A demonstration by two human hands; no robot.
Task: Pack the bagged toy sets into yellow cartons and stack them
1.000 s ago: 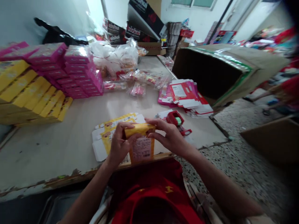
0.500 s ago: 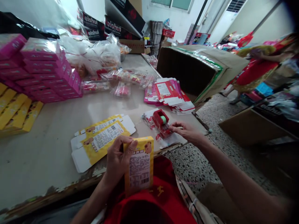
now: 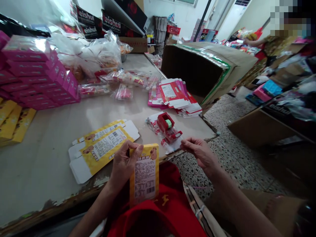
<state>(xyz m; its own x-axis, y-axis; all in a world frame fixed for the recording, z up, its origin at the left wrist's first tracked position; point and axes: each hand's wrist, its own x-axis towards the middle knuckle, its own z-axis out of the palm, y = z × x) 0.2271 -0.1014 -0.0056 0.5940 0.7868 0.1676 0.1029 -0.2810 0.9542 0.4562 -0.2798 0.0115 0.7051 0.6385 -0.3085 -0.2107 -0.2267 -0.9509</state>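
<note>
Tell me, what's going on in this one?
A person's left hand holds a yellow box upright at the table's edge. The right hand is near the red tape dispenser, its thumb and finger pinched together; whether they hold tape is too small to tell. Flat yellow cartons lie on the table, with stacked pink boxes farther back.

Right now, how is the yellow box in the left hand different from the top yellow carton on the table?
The yellow box is held roughly upright in the left hand; the top yellow carton lies flat. The carton's white flaps stick out, while the box shows none. Both are yellow, with printing and a barcode.
</note>
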